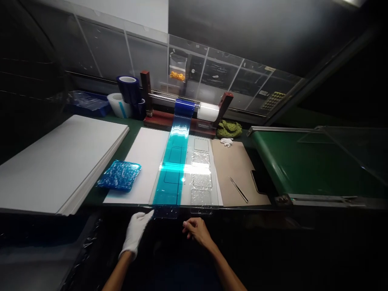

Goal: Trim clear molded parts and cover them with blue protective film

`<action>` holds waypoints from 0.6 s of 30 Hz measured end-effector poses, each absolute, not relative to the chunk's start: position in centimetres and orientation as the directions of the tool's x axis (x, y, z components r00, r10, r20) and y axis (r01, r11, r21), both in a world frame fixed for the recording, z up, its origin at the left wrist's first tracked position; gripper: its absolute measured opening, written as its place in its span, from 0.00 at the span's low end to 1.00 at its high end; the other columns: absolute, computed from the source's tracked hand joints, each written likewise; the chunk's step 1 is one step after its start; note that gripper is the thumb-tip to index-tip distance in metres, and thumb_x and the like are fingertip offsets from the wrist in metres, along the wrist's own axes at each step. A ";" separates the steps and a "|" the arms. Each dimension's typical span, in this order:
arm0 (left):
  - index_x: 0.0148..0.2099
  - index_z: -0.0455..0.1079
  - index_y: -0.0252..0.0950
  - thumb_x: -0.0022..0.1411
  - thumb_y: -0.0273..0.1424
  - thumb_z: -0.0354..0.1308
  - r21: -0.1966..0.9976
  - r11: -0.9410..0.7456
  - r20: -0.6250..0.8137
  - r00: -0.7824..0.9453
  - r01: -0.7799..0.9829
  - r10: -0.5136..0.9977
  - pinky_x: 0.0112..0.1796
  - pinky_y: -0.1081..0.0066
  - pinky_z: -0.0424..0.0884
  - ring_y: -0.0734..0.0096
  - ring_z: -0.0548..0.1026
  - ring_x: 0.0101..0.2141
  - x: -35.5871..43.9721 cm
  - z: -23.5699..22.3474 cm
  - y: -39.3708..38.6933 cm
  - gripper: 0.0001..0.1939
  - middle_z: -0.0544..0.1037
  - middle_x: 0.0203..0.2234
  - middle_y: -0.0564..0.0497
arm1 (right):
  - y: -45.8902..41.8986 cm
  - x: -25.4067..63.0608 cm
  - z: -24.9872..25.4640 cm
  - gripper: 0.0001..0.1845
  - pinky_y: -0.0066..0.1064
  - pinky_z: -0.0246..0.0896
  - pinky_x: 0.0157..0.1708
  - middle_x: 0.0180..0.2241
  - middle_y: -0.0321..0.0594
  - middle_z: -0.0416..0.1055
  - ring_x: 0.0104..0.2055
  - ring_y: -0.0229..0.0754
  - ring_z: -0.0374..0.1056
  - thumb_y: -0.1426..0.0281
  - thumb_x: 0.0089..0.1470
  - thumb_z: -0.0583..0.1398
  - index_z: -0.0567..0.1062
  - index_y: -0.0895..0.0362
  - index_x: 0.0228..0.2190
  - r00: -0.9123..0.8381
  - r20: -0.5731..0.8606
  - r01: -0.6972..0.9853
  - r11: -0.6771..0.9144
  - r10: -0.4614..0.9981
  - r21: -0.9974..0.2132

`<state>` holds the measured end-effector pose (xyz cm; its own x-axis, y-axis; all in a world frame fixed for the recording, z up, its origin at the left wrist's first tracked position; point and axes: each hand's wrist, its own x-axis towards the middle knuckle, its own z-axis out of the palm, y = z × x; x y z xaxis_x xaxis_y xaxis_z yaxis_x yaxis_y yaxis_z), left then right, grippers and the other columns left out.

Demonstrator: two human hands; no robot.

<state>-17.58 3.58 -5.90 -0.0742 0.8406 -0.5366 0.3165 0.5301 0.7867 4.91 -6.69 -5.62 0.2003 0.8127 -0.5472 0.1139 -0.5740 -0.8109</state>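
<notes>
My left hand (137,232), in a white glove, pinches the near left corner of a clear plastic sheet (216,190) with outlined rounded rectangles. A strip of blue protective film (174,161) runs down from its roll (184,106) over the left column of rectangles. The near ends of sheet and film stick out past the table edge. Just below that edge is my right hand (197,231), bare, its fingers curled and thumb against them. Whether anything thin sits in that pinch is too small to tell.
A stack of white sheets (60,161) and a blue film-wrapped stack (121,176) lie left. Tweezers (239,190) and a phone (259,182) rest right, on brown board (221,161). Behind stand a wooden roll holder (160,118), spare rolls (129,91) and green cloth (229,129). A green conveyor belt (291,161) is far right.
</notes>
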 end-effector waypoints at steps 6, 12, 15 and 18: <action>0.50 0.65 0.39 0.51 0.50 0.54 0.744 0.332 -0.318 -0.129 0.580 0.939 0.39 0.61 0.69 0.61 0.71 0.36 -16.3 -4.4 3.4 0.28 0.68 0.38 0.48 | -5.7 19.8 -1.5 0.14 0.30 0.62 0.36 0.36 0.43 0.75 0.37 0.41 0.70 0.66 0.57 0.51 0.75 0.56 0.39 0.691 -0.209 0.519 -0.676 0.692 -0.523; 0.47 0.72 0.41 0.59 0.36 0.47 0.650 -0.170 0.004 0.220 0.740 0.975 0.41 0.61 0.64 0.59 0.68 0.37 -7.8 -1.7 4.7 0.17 0.68 0.35 0.47 | -2.9 30.0 -3.5 0.12 0.36 0.56 0.40 0.43 0.56 0.69 0.46 0.50 0.63 0.72 0.55 0.54 0.72 0.62 0.40 0.762 -0.098 0.589 -0.747 0.641 -0.307; 0.45 0.73 0.40 0.58 0.35 0.49 0.676 -0.172 -0.033 0.263 0.716 0.964 0.38 0.59 0.62 0.57 0.67 0.35 -4.5 -2.0 5.2 0.16 0.67 0.31 0.45 | -2.9 30.3 -4.2 0.12 0.32 0.56 0.35 0.38 0.50 0.71 0.40 0.46 0.66 0.73 0.57 0.51 0.72 0.61 0.40 0.677 -0.117 0.675 -0.676 0.727 -0.296; 0.45 0.73 0.37 0.56 0.36 0.51 0.720 -0.147 -0.092 0.303 0.679 0.949 0.34 0.59 0.62 0.58 0.66 0.31 -2.7 -3.7 5.8 0.16 0.66 0.26 0.46 | -2.9 28.4 -3.8 0.13 0.28 0.56 0.35 0.37 0.42 0.72 0.38 0.40 0.67 0.72 0.60 0.50 0.71 0.57 0.43 0.535 -0.126 0.770 -0.544 0.835 -0.335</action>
